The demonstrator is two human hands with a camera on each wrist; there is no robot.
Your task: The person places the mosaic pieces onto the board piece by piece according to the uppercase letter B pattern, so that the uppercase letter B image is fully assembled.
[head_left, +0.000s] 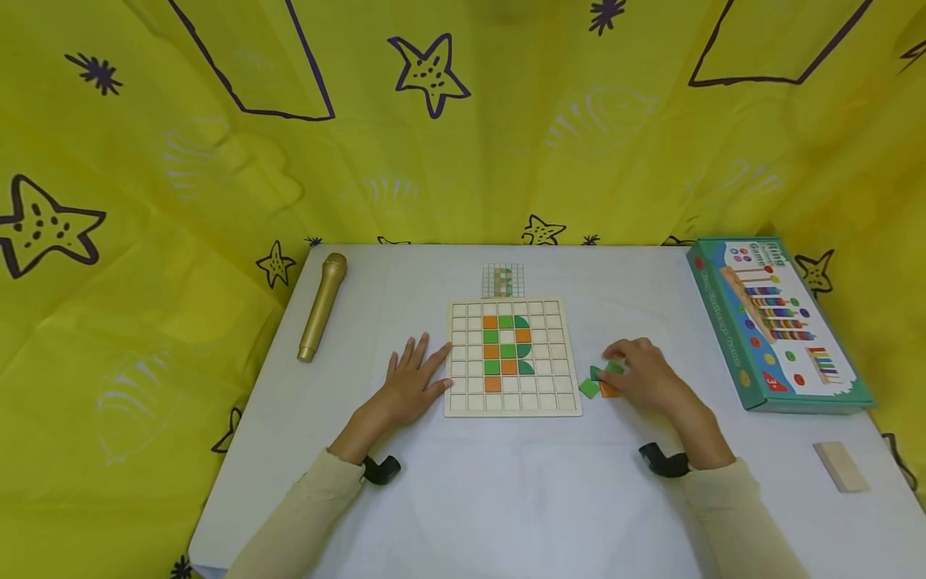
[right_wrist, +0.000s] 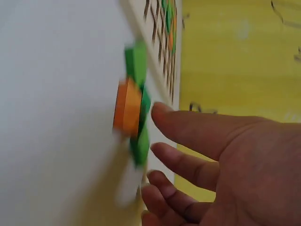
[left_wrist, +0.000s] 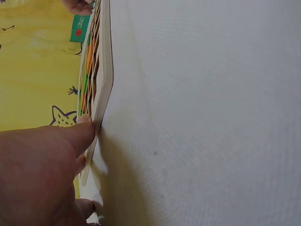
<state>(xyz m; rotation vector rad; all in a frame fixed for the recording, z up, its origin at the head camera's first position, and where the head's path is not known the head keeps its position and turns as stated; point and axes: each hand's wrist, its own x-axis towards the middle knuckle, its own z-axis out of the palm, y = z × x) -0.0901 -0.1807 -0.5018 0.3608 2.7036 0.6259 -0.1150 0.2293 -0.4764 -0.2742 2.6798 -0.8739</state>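
A wooden grid board [head_left: 550, 404] lies mid-table, with orange, light green and dark green tiles [head_left: 508, 351] set in its cells in an R-like shape. My left hand [head_left: 408, 388] has its fingers spread, and its thumb and forefinger touch the board's left edge. Right of the board is a small pile of loose tiles: a light green square [head_left: 589, 389], an orange piece [right_wrist: 127, 108], a dark green piece [head_left: 595, 373] and another light green one [right_wrist: 140, 149]. Over this pile is my right hand [head_left: 644, 378], fingers slightly bent, with no tile visible between thumb and fingertips in the right wrist view.
Behind the board lies a small pattern card [head_left: 503, 280] printed with a similar figure. A gold microphone [head_left: 322, 307] is at the left. On the right are a green game box [head_left: 781, 326] and a pale wooden block [head_left: 841, 466]. A yellow curtain [head_left: 499, 161] surrounds the table.
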